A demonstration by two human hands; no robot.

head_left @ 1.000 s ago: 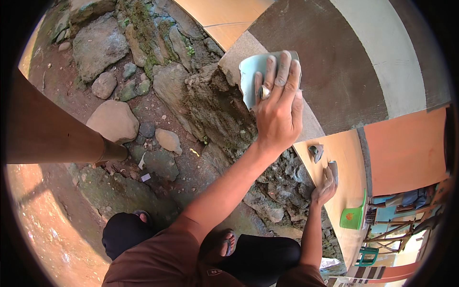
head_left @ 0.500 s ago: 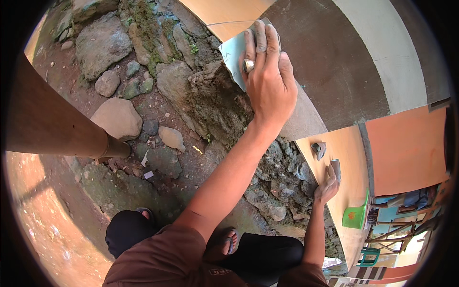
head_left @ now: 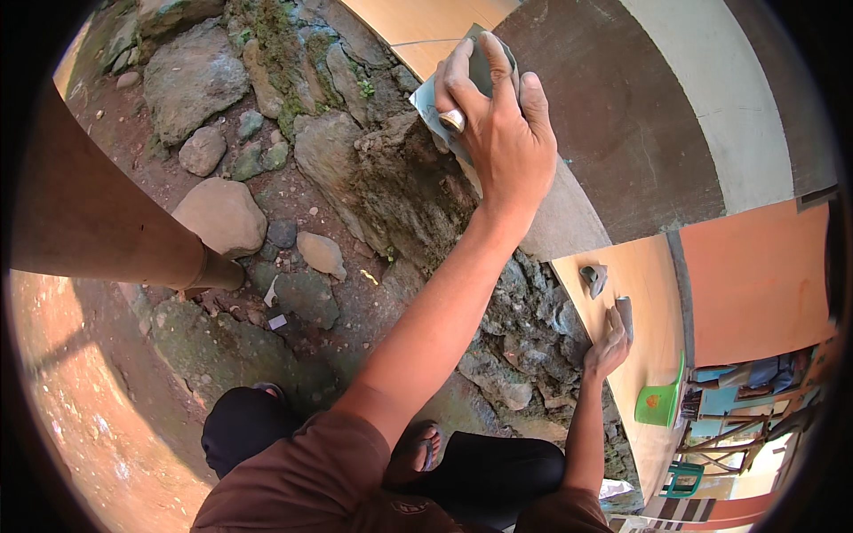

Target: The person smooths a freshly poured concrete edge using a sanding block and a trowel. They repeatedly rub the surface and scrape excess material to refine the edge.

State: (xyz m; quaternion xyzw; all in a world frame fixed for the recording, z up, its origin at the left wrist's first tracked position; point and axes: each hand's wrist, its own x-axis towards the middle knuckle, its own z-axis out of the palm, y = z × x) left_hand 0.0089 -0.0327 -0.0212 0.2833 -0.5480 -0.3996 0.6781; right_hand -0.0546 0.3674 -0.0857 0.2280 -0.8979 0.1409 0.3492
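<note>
My left hand (head_left: 498, 124), with a ring, is closed on a folded sheet of abrasive paper (head_left: 425, 99), pale blue on one side and dark grey on the other, against the upper left edge of the brown and white striped surface (head_left: 657, 133). Its fingers are bent over the sheet. Lower right, my right hand (head_left: 608, 346) grips a small dark grey piece (head_left: 624, 311), seemingly also abrasive paper, on a pale orange ledge (head_left: 649, 275). A crumpled grey scrap (head_left: 593, 280) lies just above it.
Mossy rocks (head_left: 373, 178) run beside the ledge. A brown post (head_left: 133, 213) stands left, loose stones (head_left: 218, 218) by it. A green plastic container (head_left: 656, 404) sits on the ledge. A person (head_left: 764, 373) is at the far right near wooden framing (head_left: 729, 431).
My left hand has moved up and leftward along the striped surface with the sheet, and its fingers have become more bent, exposing the dark grey side. My right hand has barely moved.
</note>
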